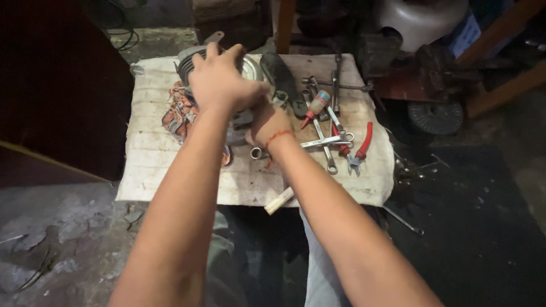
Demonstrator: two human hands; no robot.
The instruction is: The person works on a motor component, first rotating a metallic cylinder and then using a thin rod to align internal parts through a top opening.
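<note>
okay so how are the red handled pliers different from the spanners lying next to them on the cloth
The red-handled pliers have red grips on their two handles, spread apart in a V; the spanners are bare silver metal, each a single straight bar. The pliers end in short jaws pointing toward the near edge of the cloth; one spanner ends in a closed ring there. The spanners overlap one another; the pliers lie at the pile's right edge. Both are hand tools lying flat, untouched by either hand.

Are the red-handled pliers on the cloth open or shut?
Open: the red-handled pliers lie with handles splayed apart on the cloth.
</note>
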